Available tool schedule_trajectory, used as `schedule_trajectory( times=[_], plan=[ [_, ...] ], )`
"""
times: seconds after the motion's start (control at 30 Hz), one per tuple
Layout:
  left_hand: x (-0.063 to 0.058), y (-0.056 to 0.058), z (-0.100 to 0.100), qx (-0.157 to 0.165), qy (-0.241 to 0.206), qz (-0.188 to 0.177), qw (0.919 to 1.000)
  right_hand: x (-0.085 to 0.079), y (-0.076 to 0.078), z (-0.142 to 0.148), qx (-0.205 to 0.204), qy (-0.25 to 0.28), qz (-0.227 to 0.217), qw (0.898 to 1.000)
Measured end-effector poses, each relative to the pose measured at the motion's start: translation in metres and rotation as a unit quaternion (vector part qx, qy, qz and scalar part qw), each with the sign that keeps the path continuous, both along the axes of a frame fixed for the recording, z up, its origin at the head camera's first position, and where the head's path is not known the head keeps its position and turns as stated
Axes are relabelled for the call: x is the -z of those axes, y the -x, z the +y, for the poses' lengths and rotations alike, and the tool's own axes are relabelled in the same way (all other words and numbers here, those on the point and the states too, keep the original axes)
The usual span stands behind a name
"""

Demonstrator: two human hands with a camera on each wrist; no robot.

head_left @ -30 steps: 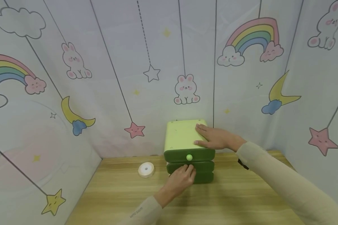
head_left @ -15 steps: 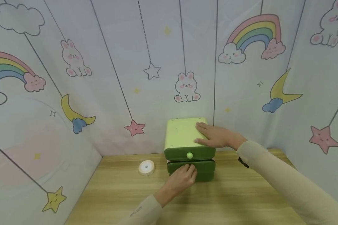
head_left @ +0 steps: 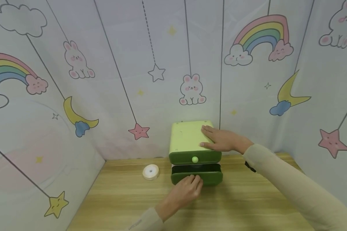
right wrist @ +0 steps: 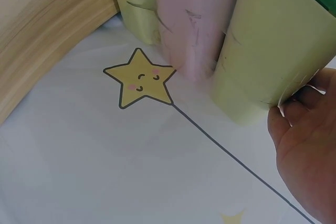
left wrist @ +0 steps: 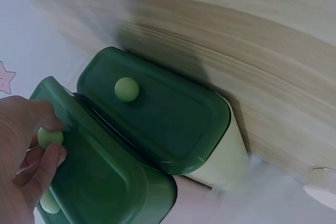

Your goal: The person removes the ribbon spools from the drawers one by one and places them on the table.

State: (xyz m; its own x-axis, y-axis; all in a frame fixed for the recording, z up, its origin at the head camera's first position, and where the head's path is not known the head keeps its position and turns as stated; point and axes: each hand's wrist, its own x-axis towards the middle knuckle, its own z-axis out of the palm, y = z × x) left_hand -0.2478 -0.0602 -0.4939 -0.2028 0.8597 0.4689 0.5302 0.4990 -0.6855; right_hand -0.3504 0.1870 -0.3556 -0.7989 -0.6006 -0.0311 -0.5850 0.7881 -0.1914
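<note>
A small three-drawer box (head_left: 186, 138) with a pale green top and dark green drawer fronts stands at the back of the wooden table. Its middle drawer (head_left: 212, 178) is pulled partway out, showing a dark inside. My left hand (head_left: 183, 192) is in front of that drawer. In the left wrist view, its thumb and fingers pinch the round light green knob (left wrist: 50, 138). The bottom drawer (left wrist: 163, 111) sits closed below. My right hand (head_left: 224, 141) rests on the right side of the box top, fingers extended. Contents of the drawer cannot be made out.
A flat whitish roll (head_left: 151, 172) with a centre hole lies on the table (head_left: 118, 199), left of the box. Behind the box hangs a white cloth backdrop (head_left: 153, 109) printed with rabbits, stars and rainbows.
The middle drawer has slid out toward me, from closed to partly open. My left hand has moved back with its knob. My right hand stays on the box top.
</note>
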Motion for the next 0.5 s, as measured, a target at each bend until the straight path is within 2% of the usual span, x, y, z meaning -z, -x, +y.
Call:
schedule_trajectory(
  times=[0.27,0.5],
  plan=[
    [-0.001,-0.015,-0.005,0.012,0.014,-0.017,0.9997,0.002,0.001,0.000,0.005,-0.002,-0.001,1.000],
    [0.000,-0.025,-0.006,0.019,0.001,-0.010,0.9998,0.001,0.000,-0.001,0.004,0.000,-0.001,1.000]
  ],
)
